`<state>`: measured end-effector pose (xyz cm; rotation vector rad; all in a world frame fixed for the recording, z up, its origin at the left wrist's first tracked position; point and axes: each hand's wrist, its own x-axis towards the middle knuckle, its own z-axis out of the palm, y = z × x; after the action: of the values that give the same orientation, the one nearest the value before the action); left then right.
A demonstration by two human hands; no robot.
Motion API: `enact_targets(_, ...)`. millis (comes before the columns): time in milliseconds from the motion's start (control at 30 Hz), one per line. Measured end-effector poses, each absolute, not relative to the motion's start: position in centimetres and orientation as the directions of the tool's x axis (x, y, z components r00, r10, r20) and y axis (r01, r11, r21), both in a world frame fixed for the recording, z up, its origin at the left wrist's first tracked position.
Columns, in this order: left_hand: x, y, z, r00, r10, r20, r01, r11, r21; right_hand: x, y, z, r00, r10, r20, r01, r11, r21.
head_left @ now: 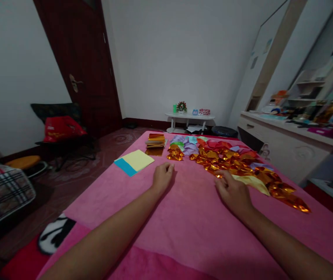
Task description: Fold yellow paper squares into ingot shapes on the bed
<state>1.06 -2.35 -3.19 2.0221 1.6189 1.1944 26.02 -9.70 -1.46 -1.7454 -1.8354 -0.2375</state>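
Observation:
My left hand (162,177) rests on the pink cloth (184,221), its fingers curled closed and nothing showing in them. Farther right, my right hand (233,193) is also curled, at the near edge of a pile of folded gold foil papers (227,158). A folded pale yellow paper (252,183) lies just behind its knuckles; I cannot tell whether they touch. Left of my left hand lies a flat stack of yellow and blue paper sheets (134,161). Beyond it sits a stack of gold foil sheets (155,144).
Folded lilac papers (190,147) and red papers (217,145) lie at the table's far side. A cluttered dresser (283,132) stands at the right. A low white table (189,116) is by the wall. A chair holds a red bag (62,128) at the left.

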Motion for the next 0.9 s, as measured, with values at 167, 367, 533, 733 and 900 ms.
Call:
enact_targets(167,-2.3,-0.5,-1.9,-0.068,0.892,0.447,0.764,-0.241,0.598,17.0,-8.0,-0.8,-0.34,0.866,0.368,0.836,0.457,-0.303)
enact_targets(367,-11.6,4.5,-0.5,-0.096,0.955,0.279,0.807,-0.089,0.584,12.7,-5.3,-1.5,-0.423,0.833,0.356,0.724,0.547,-0.42)
enact_targets(533,-15.8,5.1,-0.2,0.053,0.992,0.111,0.821,-0.107,0.561,12.4,-4.0,-2.5,-0.45,0.828,0.334,0.661,0.56,-0.498)
enact_targets(733,-15.1,3.5,-0.6,0.219,0.975,0.045,0.948,-0.224,0.226,12.8,-3.9,-2.5,-0.491,0.827,0.274,0.616,0.552,-0.562)
enact_targets(900,-13.3,2.8,0.7,0.258,0.965,0.046,0.962,-0.261,0.08,12.8,-4.0,-2.3,-0.498,0.838,0.224,0.63,0.528,-0.57)
